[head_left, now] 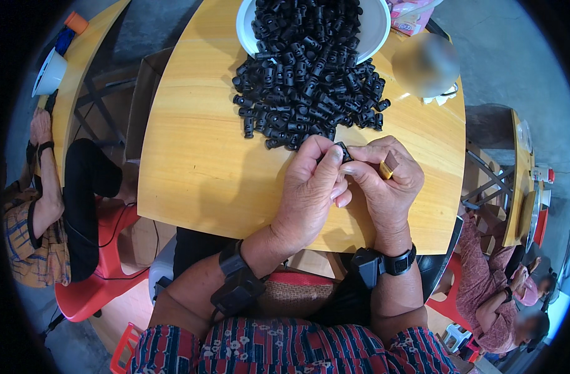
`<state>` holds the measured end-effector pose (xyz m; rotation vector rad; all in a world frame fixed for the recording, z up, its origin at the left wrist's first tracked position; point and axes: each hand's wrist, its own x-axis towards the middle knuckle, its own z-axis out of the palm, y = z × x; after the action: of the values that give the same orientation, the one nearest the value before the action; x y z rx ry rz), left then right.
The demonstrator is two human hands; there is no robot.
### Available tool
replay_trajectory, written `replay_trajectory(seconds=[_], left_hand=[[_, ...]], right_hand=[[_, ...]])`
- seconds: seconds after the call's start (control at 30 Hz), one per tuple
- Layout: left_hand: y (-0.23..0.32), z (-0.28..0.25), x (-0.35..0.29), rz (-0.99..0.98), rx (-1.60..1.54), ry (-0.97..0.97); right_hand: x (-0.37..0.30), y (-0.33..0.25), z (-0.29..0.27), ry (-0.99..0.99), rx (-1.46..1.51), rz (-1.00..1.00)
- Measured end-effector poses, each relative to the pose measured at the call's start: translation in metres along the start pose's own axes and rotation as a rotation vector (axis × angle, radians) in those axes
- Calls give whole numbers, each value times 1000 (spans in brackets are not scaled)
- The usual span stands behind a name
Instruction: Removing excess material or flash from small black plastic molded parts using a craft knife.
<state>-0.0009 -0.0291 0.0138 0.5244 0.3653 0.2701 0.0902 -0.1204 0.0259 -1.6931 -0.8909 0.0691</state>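
Observation:
Between my two hands, over the near middle of the table, is one small black cord lock (343, 151). My left hand (313, 187) pinches it between thumb and fingers. At its right side, the fingertips of my right hand (384, 177) press against it. A small gold-coloured piece with a brown flat end (388, 166) sticks out from the curled fingers of that same hand; most of it is hidden, so its kind does not show. Just beyond my fingers lies a large heap of loose black cord locks (306, 93).
The heap spills from a white round basin (375, 31) onto the wooden table (185, 137). A blurred round thing (426, 64) and a pink package (411, 15) are at the far right. People sit at other tables left and right, on red chairs (91, 293).

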Motion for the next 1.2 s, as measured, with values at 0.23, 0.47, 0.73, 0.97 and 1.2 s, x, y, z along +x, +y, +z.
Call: replay_trajectory(seconds=[0.23,0.47,0.73,0.97,1.2], left_hand=[[2,2,-1,-7,-17,17],[3,2,-2,-33,10,12],[2,-4,-3,-33,-10,-87],[5,-7,-2,-92,-26,-163],[9,-4,-2,-122,-49,-145]], right_hand=[[4,-5,0,-82,82,105],[8,1,-9,-217,35,53],[3,5,-9,-249,123,188],[1,3,-7,-171,300,267],[2,1,-6,-178,172,197]])
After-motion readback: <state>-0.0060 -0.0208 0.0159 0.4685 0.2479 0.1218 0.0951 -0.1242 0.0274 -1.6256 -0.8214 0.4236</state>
